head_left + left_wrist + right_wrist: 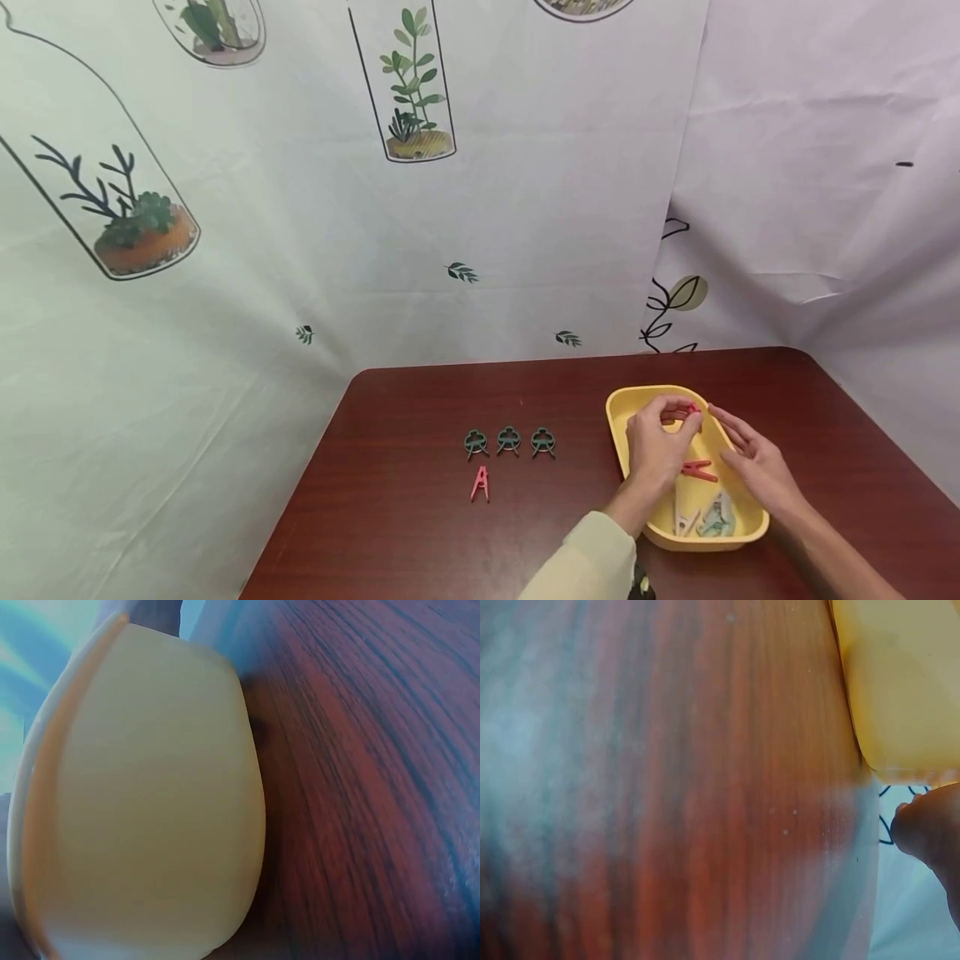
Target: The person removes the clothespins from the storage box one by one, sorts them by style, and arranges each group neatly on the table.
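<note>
In the head view my left hand (pixel 660 442) is over the yellow basin (pixel 617 412), pinching a small red clip (pixel 693 408) between thumb and fingertips. My right hand (pixel 761 471) is at the basin's right rim, its fingers stretched toward the far end and its thumb over the inside. Another red clip (pixel 699 471) lies in the basin below the hands. Nearer the front of the basin are a pale green clip (pixel 718 517) and a white clip (pixel 684 523). The left wrist view is mostly filled by the basin's outer wall (pixel 157 787).
Three dark green round clips (pixel 508 440) stand in a row on the brown table (pixel 405 517), left of the basin. A red clip (pixel 481 483) lies in front of the leftmost one. Behind the table hangs a white cloth (pixel 525 208) printed with plants.
</note>
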Demonstrator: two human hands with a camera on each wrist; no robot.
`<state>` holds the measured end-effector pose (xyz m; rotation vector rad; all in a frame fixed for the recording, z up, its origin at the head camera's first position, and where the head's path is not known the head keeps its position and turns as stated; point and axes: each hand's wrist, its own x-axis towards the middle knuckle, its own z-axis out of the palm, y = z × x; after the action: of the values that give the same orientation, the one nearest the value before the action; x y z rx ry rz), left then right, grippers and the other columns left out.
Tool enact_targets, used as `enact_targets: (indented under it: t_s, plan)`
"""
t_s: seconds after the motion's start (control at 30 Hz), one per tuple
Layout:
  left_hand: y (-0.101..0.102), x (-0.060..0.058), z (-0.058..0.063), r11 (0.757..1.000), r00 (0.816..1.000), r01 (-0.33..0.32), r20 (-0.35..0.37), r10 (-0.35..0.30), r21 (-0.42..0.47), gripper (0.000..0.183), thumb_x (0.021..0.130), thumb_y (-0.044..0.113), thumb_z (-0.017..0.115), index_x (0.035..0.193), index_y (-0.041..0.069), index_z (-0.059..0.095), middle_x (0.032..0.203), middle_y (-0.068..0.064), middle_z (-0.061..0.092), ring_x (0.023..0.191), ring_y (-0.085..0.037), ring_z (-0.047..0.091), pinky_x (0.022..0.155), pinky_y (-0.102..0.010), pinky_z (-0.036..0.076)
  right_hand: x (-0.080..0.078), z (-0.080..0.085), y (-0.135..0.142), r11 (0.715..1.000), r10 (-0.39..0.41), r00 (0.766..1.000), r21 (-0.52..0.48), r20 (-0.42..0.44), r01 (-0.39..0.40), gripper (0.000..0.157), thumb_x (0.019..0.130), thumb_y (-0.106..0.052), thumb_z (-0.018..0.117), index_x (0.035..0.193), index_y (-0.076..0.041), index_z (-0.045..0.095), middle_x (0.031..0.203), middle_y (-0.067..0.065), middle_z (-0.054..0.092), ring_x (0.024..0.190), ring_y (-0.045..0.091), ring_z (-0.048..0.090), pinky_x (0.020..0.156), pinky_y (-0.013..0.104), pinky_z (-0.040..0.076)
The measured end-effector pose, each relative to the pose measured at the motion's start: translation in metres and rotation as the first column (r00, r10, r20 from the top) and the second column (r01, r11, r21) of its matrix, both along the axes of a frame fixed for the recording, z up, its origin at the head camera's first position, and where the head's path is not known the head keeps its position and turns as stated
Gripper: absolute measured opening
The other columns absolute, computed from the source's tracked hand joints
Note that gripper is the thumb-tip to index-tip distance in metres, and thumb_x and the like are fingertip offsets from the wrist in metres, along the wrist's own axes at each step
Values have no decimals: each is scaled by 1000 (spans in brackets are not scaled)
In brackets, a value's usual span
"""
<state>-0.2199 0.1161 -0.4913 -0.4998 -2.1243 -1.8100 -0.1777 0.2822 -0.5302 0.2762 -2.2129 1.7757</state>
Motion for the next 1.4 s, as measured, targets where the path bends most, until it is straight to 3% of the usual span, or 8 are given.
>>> enact_targets:
  t_s: [0.33, 0.67, 0.9, 1.2, 1.4]
  plan:
    - [-13, -1, 11, 996, 999, 51, 12, -52, 72, 8, 94, 15, 83, 101, 17, 79, 89, 18, 72, 83, 7, 65, 73, -17, 56, 0, 2, -2, 998, -32, 999, 62, 7, 32, 57, 103, 13, 51, 158, 8, 39, 144, -35, 47, 124, -25, 44, 92, 5, 45]
    - [-58, -12, 33, 979, 989, 144, -40, -140, 147, 13, 96, 14, 81, 109, 15, 79, 99, 1, 79, 87, -2, 70, 78, -27, 62, 2, 5, -1, 996, -37, 999, 83, 11, 36, 58, 102, 13, 52, 159, 7, 39, 151, -30, 46, 123, -25, 44, 92, 4, 43]
    - [-91, -17, 42, 983, 987, 157, -53, -152, 98, 17, 97, 16, 81, 113, 15, 79, 104, 3, 79, 91, -5, 71, 80, -29, 61, 1, 5, 1, 995, -38, 999, 92, 13, 37, 58, 103, 12, 51, 159, 7, 38, 152, -29, 44, 123, -26, 43, 92, 3, 42]
    - [-130, -20, 40, 982, 980, 187, -75, -185, 27, 21, 97, 11, 79, 118, 16, 78, 107, 0, 79, 94, -8, 72, 84, -28, 61, 1, 2, 1, 996, -16, 1000, 86, -25, 18, 57, 102, 14, 52, 158, 8, 40, 148, -32, 46, 124, -25, 45, 93, 4, 43]
    - [-164, -23, 35, 987, 985, 159, -66, -161, -38, 20, 99, 17, 79, 119, 18, 78, 106, 1, 79, 94, -11, 74, 80, -31, 61, 1, 3, 2, 994, -24, 999, 104, -28, 26, 57, 102, 13, 51, 158, 8, 40, 148, -32, 45, 124, -25, 44, 91, 4, 44]
